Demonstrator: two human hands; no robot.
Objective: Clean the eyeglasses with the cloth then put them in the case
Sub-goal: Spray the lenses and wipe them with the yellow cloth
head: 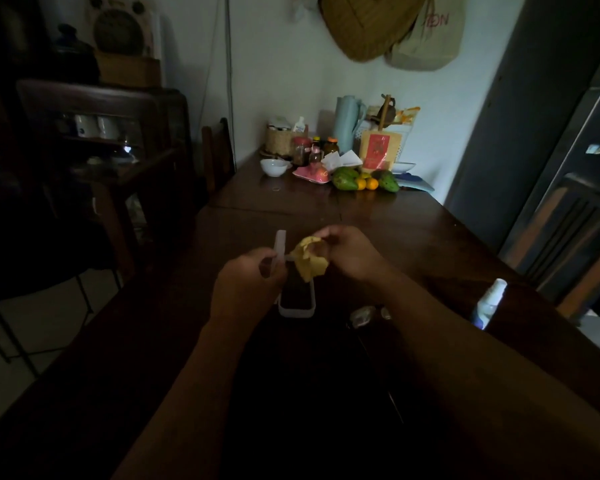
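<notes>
Pulling the yellow cloth (309, 259) out over the open case (297, 294) looks like the step in hand: the wiping itself has not begun, since the eyeglasses (364, 315) lie on the dark bench (413, 233) just right of the case, under the right forearm, touched by neither hand. The right hand (347, 251) has its fingertips pinched together on the crumpled cloth, which hangs above the far end of the case. The left hand (248, 284) is curled closed around the raised clear lid (280, 245), holding it upright at the case's left edge. The case base rests on the bench between the two hands, its dark lining showing. A small spray bottle (489, 301) stands well off to the right. Next, I judge, the left hand must let the lid go and lift the eyeglasses by the frame, while the right spreads the cloth flat enough to wrap a lens. The dim light hides the eyeglasses' arms.
</notes>
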